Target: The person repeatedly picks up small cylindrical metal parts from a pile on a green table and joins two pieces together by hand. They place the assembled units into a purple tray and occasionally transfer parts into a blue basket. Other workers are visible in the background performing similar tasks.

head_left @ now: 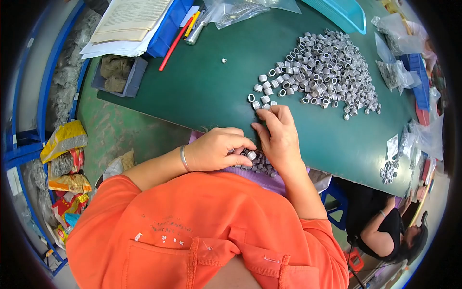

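My left hand, with a metal bangle on its wrist, is bent at the near table edge. Its thumb and fingers close on a small grey metal ring. Below it, more such rings lie on purple cloth at my lap, partly hidden by both hands. My right hand hovers over the table's near edge. Its fingers curl, thumb and index tips apart, with no ring visible between them. The index finger is beside the closest rings of a large heap of grey metal rings on the green tabletop.
Far left on the table are papers, a blue bin, a red pencil and a grey tray holding cloth. A turquoise basket stands at the back. Another person sits at the right, near plastic bags.
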Demonstrator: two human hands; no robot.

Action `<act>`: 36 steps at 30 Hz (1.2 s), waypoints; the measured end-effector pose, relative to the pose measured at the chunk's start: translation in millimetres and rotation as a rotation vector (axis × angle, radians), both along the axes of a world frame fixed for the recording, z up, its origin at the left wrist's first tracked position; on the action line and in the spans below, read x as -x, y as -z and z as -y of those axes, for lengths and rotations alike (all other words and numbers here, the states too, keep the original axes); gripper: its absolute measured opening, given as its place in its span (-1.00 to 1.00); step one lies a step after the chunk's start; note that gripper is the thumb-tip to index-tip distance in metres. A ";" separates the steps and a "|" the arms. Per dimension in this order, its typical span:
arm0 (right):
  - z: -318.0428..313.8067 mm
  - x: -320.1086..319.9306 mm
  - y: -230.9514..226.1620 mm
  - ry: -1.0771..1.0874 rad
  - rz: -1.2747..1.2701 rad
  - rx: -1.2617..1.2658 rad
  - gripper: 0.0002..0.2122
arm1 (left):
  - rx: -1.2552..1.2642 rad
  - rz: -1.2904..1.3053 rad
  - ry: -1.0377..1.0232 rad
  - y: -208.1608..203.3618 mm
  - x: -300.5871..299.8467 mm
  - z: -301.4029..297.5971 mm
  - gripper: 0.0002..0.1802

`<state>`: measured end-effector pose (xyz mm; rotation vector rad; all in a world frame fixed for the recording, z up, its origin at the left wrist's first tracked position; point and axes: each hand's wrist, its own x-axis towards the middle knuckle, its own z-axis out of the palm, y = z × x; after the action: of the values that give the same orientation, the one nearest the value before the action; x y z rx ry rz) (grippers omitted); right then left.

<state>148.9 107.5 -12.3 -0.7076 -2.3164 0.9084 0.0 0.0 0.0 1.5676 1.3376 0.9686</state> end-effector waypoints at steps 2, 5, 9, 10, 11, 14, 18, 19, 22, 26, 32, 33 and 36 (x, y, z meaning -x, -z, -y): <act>-5.1 -2.3 4.0 0.041 0.008 -0.085 -0.80 | -0.028 -0.028 -0.030 -1.3 3.0 -3.0 -0.78; 0.6 -13.1 -8.2 0.116 -0.061 0.246 -0.86 | -0.084 -0.094 -0.171 -4.9 5.9 -0.2 -0.84; -2.4 -24.1 -17.2 0.100 -0.450 1.420 -0.84 | -0.157 -0.136 -0.383 0.3 13.9 -16.9 -0.91; -3.0 -26.0 -16.4 0.104 -0.449 1.416 -0.84 | -0.185 -0.142 -0.403 4.4 15.7 -19.6 -0.93; -3.4 -27.8 -13.8 0.073 -0.510 1.525 -0.84 | -0.186 -0.138 -0.401 5.9 16.6 -20.9 -0.93; -5.0 -30.9 -10.1 0.032 -0.594 1.669 -0.84 | -0.213 -0.149 -0.393 8.7 18.1 -22.1 -0.94; -6.6 -33.8 -10.6 -0.064 -0.645 1.728 -0.89 | -0.227 -0.108 -0.419 10.5 17.3 -21.9 -0.93; -6.1 -35.5 -10.4 -0.063 -0.644 1.729 -0.89 | -0.232 -0.103 -0.413 10.6 17.7 -21.8 -0.93; -3.0 -38.8 -20.1 -0.222 -0.284 1.165 -0.87 | -0.252 -0.111 -0.416 11.9 19.8 -20.5 -0.92; -9.8 -27.1 -24.6 -0.143 -0.076 0.390 -0.81 | -0.262 -0.090 -0.443 12.4 19.4 -18.1 -0.92; -27.5 -2.8 -2.7 0.070 0.044 -0.056 -0.77 | -0.279 -0.098 -0.436 12.2 15.5 -18.1 -0.92; -25.3 -4.7 -8.0 0.090 0.048 0.062 -0.76 | -0.282 -0.104 -0.438 12.6 15.8 -16.7 -0.92; -21.2 -14.8 -6.9 0.102 -0.102 0.500 -0.76 | -0.290 -0.109 -0.441 13.2 16.4 -16.5 -0.91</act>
<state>163.7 128.7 -5.4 -0.9437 -1.9547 1.4593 -16.4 16.5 -13.2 1.5839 1.7250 1.4150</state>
